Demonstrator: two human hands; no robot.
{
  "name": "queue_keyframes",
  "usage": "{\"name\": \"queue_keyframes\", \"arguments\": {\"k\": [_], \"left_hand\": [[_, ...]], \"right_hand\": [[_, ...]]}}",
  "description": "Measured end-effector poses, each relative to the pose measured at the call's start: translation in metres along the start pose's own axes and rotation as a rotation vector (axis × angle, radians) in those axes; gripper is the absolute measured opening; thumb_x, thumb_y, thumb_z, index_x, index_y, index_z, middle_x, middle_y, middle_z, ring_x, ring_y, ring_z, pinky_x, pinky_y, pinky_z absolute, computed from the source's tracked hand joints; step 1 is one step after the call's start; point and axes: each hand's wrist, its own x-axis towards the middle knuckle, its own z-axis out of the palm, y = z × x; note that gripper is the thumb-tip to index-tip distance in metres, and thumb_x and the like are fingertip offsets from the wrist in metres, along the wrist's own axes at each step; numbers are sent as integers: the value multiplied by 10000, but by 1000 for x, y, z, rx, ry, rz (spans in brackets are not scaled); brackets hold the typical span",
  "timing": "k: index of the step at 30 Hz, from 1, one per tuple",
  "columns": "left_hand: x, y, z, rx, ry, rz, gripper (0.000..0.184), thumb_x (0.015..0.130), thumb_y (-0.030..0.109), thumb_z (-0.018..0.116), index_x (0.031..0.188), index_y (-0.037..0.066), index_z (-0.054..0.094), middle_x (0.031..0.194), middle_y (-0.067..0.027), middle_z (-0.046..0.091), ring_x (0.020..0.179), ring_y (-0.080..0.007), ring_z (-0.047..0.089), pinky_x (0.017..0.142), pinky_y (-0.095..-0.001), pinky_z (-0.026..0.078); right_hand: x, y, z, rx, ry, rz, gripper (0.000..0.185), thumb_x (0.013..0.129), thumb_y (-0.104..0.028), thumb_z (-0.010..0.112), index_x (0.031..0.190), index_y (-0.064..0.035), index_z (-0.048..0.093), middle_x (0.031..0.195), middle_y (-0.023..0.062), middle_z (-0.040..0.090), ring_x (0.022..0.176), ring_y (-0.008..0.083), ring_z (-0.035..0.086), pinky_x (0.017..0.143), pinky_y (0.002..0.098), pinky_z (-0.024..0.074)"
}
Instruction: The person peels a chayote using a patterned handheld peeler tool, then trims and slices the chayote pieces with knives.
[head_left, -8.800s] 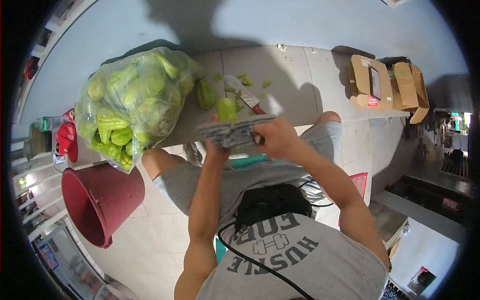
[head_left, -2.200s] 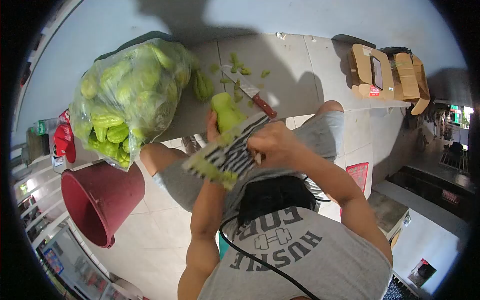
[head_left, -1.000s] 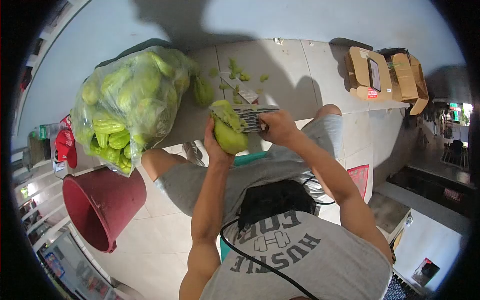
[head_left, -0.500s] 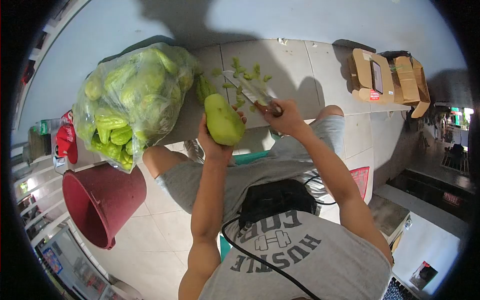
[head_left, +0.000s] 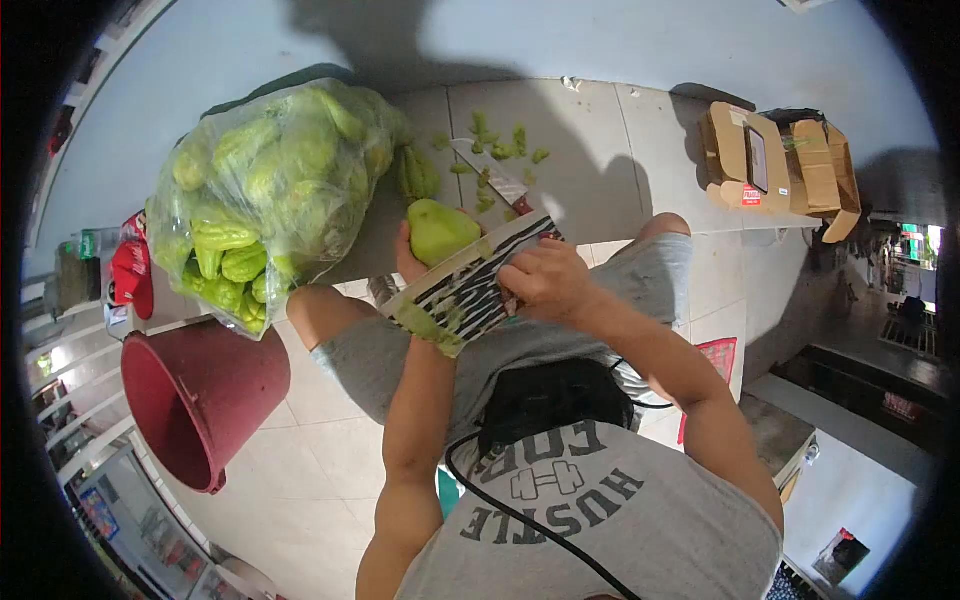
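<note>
Cupping the green fruit (head_left: 443,230) from eight o'clock, the left hand (head_left: 408,258) should hold its fingers clear of the striped tool (head_left: 462,292) clamped in the right hand (head_left: 546,278).

A grey shirt (head_left: 680,550) bears dark "HUSTLE FOR" and a dumbbell print (head_left: 547,481); grey shorts (head_left: 375,370); black pouch (head_left: 556,395), cable (head_left: 449,464) at its eight o'clock.

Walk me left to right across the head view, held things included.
Red cap → clear plastic bag of chayotes → chayote held in the left hand → right hand holding the striped flat tool → nearer cardboard box → open cardboard box.
</note>
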Motion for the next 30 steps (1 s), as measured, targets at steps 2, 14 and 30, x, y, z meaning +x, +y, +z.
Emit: {"name": "queue_keyframes", "arguments": {"k": [2, 14, 30], "left_hand": [[1, 1, -3, 21, 21, 12, 592, 912, 539, 483, 1118, -10, 569, 1022, -196, 637, 977, -357, 618, 893, -472, 505], [10, 5, -38, 113, 74, 147, 602, 930, 540, 427, 1123, -8, 586, 1040, -205, 647, 954, -339, 633, 903, -468, 508], [4, 1, -5, 156, 44, 266, 528, 931, 503, 494, 1146, 27, 570, 1079, -225, 636, 948, -330, 651, 859, -446, 549]], "right_hand": [[1, -2, 4, -3, 1, 0, 213, 596, -211, 693, 692, -140, 517, 627, 10, 503, 587, 193, 586, 554, 348, 445], [4, -5, 10, 11, -7, 58, 170, 623, -168, 684, 701, -128, 538, 654, 29, 540, 616, 226, 603, 587, 370, 478], [-8, 15, -1, 64, -139, 218, 250, 584, -150, 727, 769, -110, 563, 664, 53, 575, 651, 273, 630, 596, 400, 503]]}}
